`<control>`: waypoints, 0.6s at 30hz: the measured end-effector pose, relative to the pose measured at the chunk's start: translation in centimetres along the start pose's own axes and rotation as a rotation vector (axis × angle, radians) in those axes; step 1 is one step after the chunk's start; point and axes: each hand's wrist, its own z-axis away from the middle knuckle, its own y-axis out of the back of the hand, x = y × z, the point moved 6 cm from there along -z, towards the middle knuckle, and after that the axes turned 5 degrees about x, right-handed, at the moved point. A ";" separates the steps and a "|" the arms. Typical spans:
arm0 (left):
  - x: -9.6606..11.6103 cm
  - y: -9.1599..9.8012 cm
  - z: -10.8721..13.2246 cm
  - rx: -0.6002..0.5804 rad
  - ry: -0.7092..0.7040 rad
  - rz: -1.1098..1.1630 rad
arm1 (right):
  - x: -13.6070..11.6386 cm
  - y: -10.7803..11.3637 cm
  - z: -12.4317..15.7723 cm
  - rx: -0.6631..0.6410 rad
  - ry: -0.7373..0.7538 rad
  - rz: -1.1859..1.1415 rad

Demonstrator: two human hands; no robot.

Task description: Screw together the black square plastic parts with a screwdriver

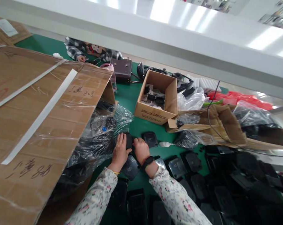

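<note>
My left hand [120,151] holds a small black plastic case [129,140], its fingers lying over the case's left side and the thumb below. Against the case's right edge, my right hand [141,150] is closed in a pinch. What sits between its fingertips is hidden. A black tray-like plastic part with a clear face [131,167] lies on the green table [141,126] just below my hands. Another such black part [150,139] is beside my right hand. To its right is a small white object [165,144] with a thin tip.
A large cardboard box [45,103] with plastic-wrapped black parts [94,137] stands at left. An open carton [155,115] of small parts sits ahead. Several black cases [202,184] cover the front right. A co-worker's hand [81,58] is across the table; a white beam [141,28] crosses above.
</note>
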 end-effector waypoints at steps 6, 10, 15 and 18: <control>0.0 -0.1 0.0 0.051 -0.081 -0.053 | -2.1 0.1 0.7 -0.025 0.225 0.138; -0.1 -0.1 0.0 0.045 -0.078 -0.062 | -3.7 0.2 0.3 -0.033 0.344 0.202; 0.1 -0.1 0.1 0.014 -0.069 -0.091 | -3.2 -0.4 0.5 -0.024 0.360 0.196; 0.3 -0.1 0.0 0.014 -0.071 -0.100 | -2.6 -0.7 1.1 0.005 0.374 0.199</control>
